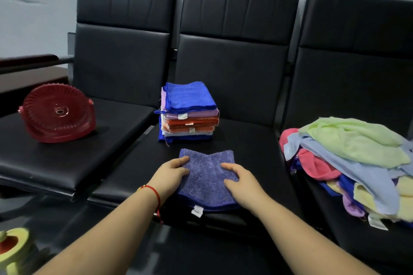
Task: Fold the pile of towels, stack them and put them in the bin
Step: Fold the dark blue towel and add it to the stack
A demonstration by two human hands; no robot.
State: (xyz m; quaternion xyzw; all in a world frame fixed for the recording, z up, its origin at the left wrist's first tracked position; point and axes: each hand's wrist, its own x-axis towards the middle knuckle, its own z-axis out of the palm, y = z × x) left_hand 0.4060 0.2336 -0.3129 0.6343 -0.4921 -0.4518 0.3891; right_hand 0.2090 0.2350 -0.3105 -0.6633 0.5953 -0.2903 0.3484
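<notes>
A purple towel [206,176] lies folded on the middle black seat, its white tag at the near edge. My left hand [173,171] holds its left edge with the thumb on top. My right hand [238,177] rests on its right side with fingers bent over the cloth. Behind it stands a neat stack of folded towels [188,114] with a blue one on top. A loose pile of unfolded towels [355,165], green, light blue, pink and yellow, covers the right seat. A red basket [57,113] lies tipped on the left seat.
The three black seats [245,136] have tall backrests right behind the stack. A dark wooden armrest [26,60] is at the far left. A yellow and red object [13,248] sits at the lower left corner, near a glossy dark surface.
</notes>
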